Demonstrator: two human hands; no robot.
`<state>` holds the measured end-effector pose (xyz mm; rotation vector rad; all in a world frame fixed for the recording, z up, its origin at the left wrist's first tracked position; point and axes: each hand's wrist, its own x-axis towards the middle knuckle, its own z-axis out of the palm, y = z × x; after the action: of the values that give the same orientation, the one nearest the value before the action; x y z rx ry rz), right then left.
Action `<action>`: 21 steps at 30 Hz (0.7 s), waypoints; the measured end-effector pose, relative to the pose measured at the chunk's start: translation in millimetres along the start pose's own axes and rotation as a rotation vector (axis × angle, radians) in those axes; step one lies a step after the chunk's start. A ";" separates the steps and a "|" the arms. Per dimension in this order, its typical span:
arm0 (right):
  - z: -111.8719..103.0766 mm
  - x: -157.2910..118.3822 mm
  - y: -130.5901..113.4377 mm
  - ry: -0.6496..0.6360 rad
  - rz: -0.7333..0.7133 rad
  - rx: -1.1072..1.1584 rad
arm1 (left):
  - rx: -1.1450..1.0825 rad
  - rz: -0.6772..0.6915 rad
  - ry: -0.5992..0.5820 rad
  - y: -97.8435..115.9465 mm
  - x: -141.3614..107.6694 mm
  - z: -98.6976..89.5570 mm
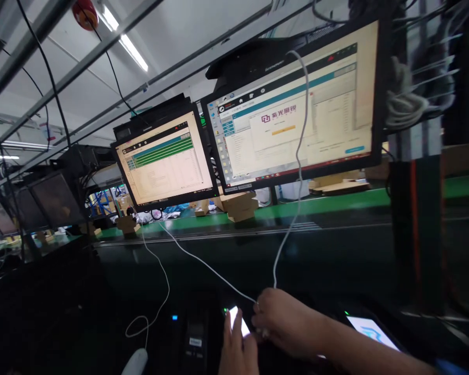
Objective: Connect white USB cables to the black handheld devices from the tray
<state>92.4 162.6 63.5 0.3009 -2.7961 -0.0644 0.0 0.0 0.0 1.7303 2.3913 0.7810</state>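
At the bottom middle my left hand [236, 350] holds a small lit phone [238, 320] over the dark bench. My right hand [283, 323] comes in from the right and closes its fingers at the phone's right edge, where a white cable [297, 156] hanging from above ends. A second white cable [203, 263] runs from the back left to the same spot. Whether a plug sits in the phone is hidden by my fingers.
Two lit monitors hang above the bench, one on the left [164, 161] and a larger one on the right [297, 104]. Another lit phone [371, 332] lies at the right. A green conveyor [336, 205] with cardboard pieces [238, 205] runs behind. Dark monitors [54, 200] stand far left.
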 end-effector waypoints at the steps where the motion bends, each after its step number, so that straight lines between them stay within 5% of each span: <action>1: -5.8 3.3 3.1 0.009 -0.033 -0.002 | -0.007 -0.035 -0.085 7.1 0.9 -10.1; 5: -34.0 15.7 15.5 0.102 -0.013 0.012 | 0.000 -0.142 -0.196 29.4 4.0 -28.7; 10: -67.5 24.4 21.2 0.325 0.110 0.201 | 0.068 -0.051 -0.179 33.0 4.5 -25.3; 17: -96.9 9.6 26.5 0.344 0.121 0.198 | 0.199 0.208 -0.133 -26.6 -25.9 6.4; 21: -114.4 -5.4 32.9 0.341 0.137 0.156 | 0.216 -0.041 0.204 -60.7 -37.7 43.2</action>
<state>128.1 194.7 172.5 0.1396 -2.4773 0.2178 -23.5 -32.9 -73.0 1.7446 2.7283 0.7522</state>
